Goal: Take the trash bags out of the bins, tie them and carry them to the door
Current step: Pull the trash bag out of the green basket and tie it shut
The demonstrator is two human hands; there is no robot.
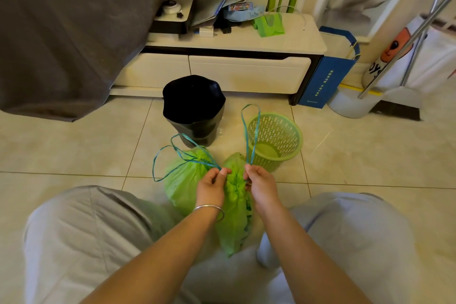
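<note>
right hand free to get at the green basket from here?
Probably not yet: the right hand is pinching the bag's drawstring. The green basket sits just beyond it, nothing between.

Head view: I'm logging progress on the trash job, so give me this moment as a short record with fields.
left hand: pinching a blue drawstring loop
right hand: pinching the other drawstring loop, raised upright
front green bag: mouth gathered between the hands, on the floor
second green bag: behind it on the left, drawstring pulled
green basket: no bag inside
black bin: black liner in place
</note>
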